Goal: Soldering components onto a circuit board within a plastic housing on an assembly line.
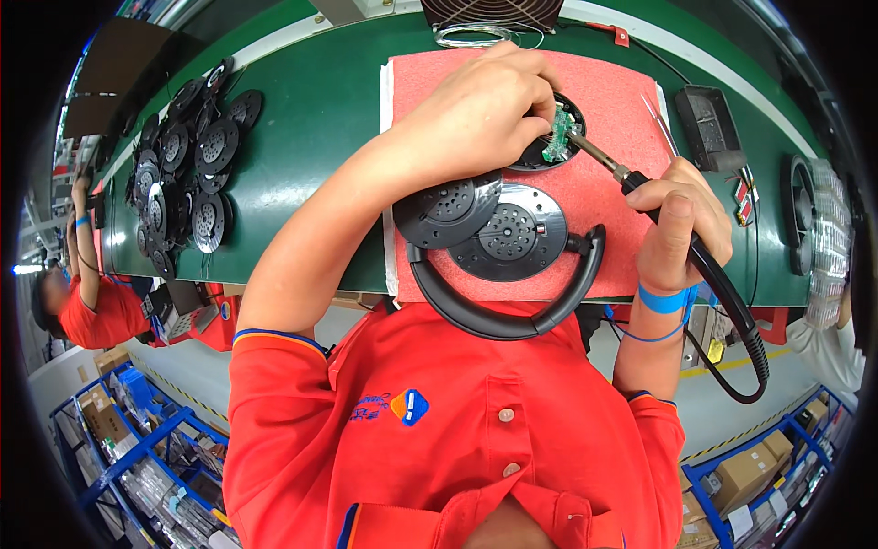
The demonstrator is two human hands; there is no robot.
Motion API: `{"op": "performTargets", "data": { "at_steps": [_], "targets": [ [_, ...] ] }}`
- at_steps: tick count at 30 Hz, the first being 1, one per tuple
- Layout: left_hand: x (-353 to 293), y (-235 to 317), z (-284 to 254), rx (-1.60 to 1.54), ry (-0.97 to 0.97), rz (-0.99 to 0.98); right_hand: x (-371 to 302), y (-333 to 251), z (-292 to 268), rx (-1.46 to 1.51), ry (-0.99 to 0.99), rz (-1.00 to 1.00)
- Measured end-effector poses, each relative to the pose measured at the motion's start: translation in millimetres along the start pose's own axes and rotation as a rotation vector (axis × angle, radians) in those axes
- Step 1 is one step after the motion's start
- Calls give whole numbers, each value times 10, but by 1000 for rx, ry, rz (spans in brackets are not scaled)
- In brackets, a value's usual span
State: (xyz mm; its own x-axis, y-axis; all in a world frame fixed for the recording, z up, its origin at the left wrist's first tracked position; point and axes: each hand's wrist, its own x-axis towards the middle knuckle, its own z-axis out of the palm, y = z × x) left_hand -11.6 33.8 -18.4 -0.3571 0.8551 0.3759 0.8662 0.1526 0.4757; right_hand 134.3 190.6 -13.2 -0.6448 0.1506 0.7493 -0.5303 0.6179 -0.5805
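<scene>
Right hand [681, 224] is closed around the handle of a soldering iron [602, 157], cable looping down past the wrist. Iron's metal end points left, tip at the right edge of a green circuit board [559, 145]. Can't tell whether it touches. Board sits inside a round black housing [575, 102] on the pink mat [613, 206], near the mat's top right. Left hand [498, 105] comes over the housing from the left, fingers curled, thumb and fingertips close together at the board; can't tell what they pinch, if anything.

Just below: two black perforated discs, the left disc [448, 215] overlapping the right disc [514, 240]. Curved black headband [476, 316] arcs below them, overhanging the near edge of the green surface [302, 119]. Pile of similar discs [174, 178] on the left. Right of the mat: black tray [712, 128]. Blue strap [663, 300] on the right wrist.
</scene>
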Motion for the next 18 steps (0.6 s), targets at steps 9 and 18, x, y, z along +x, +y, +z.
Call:
{"op": "performTargets", "data": {
  "at_steps": [9, 18],
  "targets": [
    [27, -23, 63, -189, 34, -41, -27, 26, -36, 3, 84, 6],
    [28, -20, 81, -159, 19, 53, -48, 75, -48, 38, 131, 12]
  ]
}}
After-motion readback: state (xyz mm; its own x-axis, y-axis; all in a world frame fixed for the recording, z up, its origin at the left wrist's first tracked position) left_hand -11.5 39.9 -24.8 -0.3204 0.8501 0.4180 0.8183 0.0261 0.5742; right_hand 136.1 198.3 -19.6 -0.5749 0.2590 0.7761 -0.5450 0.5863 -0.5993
